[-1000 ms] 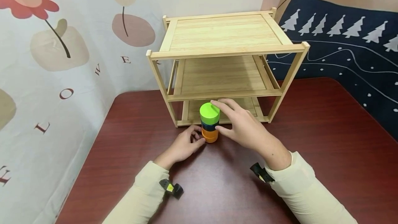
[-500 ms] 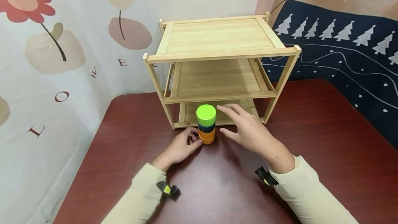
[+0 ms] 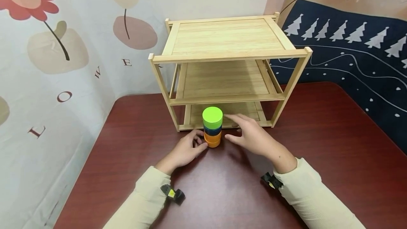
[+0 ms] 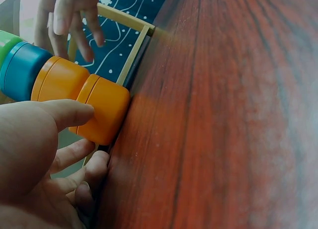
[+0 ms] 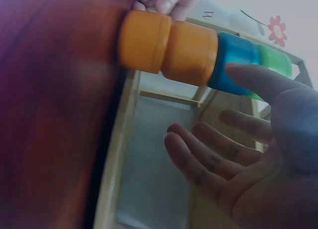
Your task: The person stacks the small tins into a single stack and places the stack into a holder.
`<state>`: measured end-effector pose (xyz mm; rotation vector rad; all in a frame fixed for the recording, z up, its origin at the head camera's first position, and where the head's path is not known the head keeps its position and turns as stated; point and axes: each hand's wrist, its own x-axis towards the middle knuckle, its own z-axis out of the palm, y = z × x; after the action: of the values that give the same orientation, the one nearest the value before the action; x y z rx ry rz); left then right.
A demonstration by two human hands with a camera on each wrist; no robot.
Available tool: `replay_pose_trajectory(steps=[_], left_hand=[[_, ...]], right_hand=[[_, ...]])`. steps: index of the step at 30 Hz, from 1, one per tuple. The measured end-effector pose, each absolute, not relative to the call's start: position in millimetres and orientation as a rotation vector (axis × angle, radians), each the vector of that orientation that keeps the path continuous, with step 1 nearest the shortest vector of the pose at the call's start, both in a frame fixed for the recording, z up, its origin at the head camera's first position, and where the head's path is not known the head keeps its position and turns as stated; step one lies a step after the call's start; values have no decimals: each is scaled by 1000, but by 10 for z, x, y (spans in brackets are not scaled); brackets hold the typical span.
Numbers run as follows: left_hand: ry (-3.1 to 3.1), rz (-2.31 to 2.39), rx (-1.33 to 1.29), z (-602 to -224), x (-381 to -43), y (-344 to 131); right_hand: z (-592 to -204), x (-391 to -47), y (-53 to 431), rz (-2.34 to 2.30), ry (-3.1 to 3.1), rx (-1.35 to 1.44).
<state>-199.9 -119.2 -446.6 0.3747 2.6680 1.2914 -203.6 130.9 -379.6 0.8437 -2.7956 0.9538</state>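
Note:
A stack of small round stacking cups stands upright on the table, with a green cup (image 3: 212, 116) on top and a blue cup (image 3: 212, 130) beneath it. Below these, the left wrist view separates an upper orange cup (image 4: 60, 80) from the bottom orange cup (image 4: 104, 110). My left hand (image 3: 186, 149) holds the bottom orange cup low down, thumb on the near side and fingers behind. To the right of the stack is my right hand (image 3: 254, 137), its fingers spread and loosely bent, holding nothing. In the right wrist view its thumb lies across the sight line to the blue cup.
A three-tier wooden shelf (image 3: 229, 55) stands just behind the stack, its lower front bar close to the cups. The dark red tabletop (image 3: 216, 193) stretches to both sides and in front. Printed cloth (image 3: 346, 56) hangs behind the table.
My right hand has drawn away from the green cup to the right and come down a little. The stack and my left hand stay in place; the head view shifts slightly.

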Motion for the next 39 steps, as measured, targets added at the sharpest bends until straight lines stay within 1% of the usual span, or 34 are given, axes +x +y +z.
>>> replay_pose_trajectory(steps=[10, 15, 26, 39], left_hand=[[2697, 1276, 382, -4477, -1999, -1191], [2704, 1281, 388, -4459, -1987, -1190], [2728, 1253, 449, -4445, -1988, -1188], [2739, 1234, 457, -4437, -1967, -1151]], right_hand=[[-3956, -2098, 1254, 1363, -2859, 871], [-4005, -2120, 1248, 1478, -2856, 860], [-4062, -2129, 1235, 1529, -2882, 841], [-4076, -2122, 1223, 1562, -2925, 798]])
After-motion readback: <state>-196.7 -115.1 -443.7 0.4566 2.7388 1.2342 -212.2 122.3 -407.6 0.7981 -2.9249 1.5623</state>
